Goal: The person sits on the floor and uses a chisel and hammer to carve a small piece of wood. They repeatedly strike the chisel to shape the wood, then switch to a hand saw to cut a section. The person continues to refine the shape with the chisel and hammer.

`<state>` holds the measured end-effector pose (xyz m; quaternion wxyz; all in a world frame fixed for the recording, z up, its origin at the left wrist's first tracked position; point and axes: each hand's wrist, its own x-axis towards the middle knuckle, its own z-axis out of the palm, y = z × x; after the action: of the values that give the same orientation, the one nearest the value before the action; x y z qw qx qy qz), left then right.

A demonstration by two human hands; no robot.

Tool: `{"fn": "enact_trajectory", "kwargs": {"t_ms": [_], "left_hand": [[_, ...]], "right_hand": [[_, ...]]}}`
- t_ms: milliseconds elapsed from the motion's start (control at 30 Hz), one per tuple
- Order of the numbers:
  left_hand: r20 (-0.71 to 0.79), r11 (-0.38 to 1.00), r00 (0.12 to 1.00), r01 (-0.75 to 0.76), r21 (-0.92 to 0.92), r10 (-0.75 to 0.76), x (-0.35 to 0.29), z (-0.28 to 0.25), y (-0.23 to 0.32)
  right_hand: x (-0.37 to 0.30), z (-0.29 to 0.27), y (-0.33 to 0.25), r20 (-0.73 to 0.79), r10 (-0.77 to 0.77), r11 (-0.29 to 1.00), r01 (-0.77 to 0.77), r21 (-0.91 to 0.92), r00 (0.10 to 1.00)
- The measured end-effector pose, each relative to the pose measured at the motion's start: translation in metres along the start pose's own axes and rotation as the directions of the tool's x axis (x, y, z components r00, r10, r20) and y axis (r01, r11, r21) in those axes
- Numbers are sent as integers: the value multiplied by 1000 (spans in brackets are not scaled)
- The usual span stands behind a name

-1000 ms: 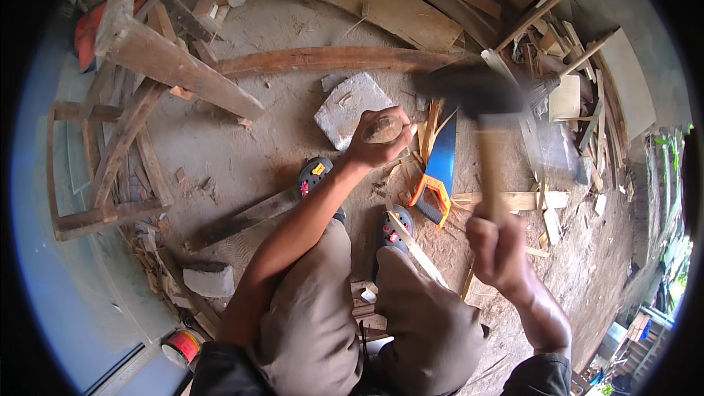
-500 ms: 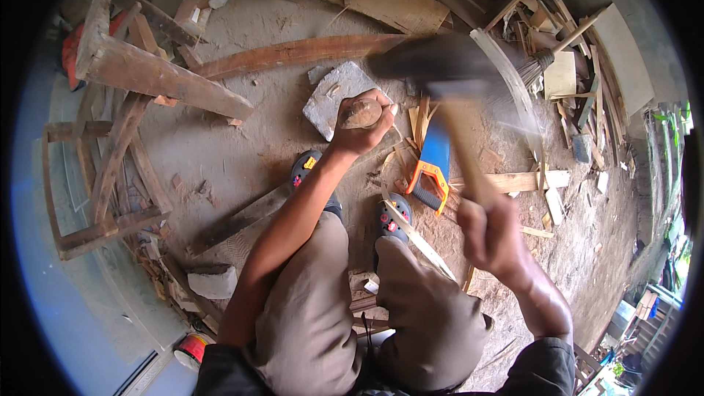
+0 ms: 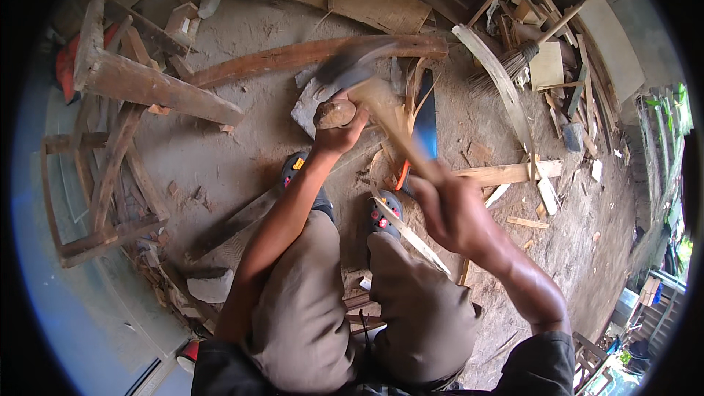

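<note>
My left hand [image 3: 345, 132] is closed around a piece of wood [image 3: 335, 114], seen end-on with a rough, rounded brown top. Below it, a pale concrete block [image 3: 303, 111] lies on the dirt floor, partly hidden by the hand. My right hand [image 3: 462, 213] grips the pale wooden handle of a hatchet [image 3: 396, 128]. Motion smears its dark head, which appears just beyond and beside my left hand; whether it touches the wood I cannot tell. Partly behind the handle lies a handsaw [image 3: 427, 132] with a blue blade and an orange grip.
A wooden frame [image 3: 158, 92] stands at the left. Beyond the block lies a long reddish-brown board [image 3: 286, 57]. Scrap wood and a stick broom [image 3: 517, 62] crowd the far right. A pale plank [image 3: 506, 174] and splinters lie right of my feet.
My right hand has swung the hatchet leftward, bringing its head from right of the block to near my left hand. The left hand keeps its hold; the view has shifted slightly.
</note>
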<state>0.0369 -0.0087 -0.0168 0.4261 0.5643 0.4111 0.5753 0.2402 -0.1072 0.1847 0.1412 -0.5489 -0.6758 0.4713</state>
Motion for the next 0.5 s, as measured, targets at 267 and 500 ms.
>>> {"fn": "enact_trajectory", "kwargs": {"t_ms": [267, 500], "left_hand": [[98, 983, 987, 140, -123, -128, 28, -20, 1], [-88, 923, 970, 186, -338, -228, 68, -62, -24]], "right_hand": [[6, 10, 44, -275, 102, 920, 15, 391, 956], [1, 60, 101, -62, 429, 846, -378, 376, 901]]}}
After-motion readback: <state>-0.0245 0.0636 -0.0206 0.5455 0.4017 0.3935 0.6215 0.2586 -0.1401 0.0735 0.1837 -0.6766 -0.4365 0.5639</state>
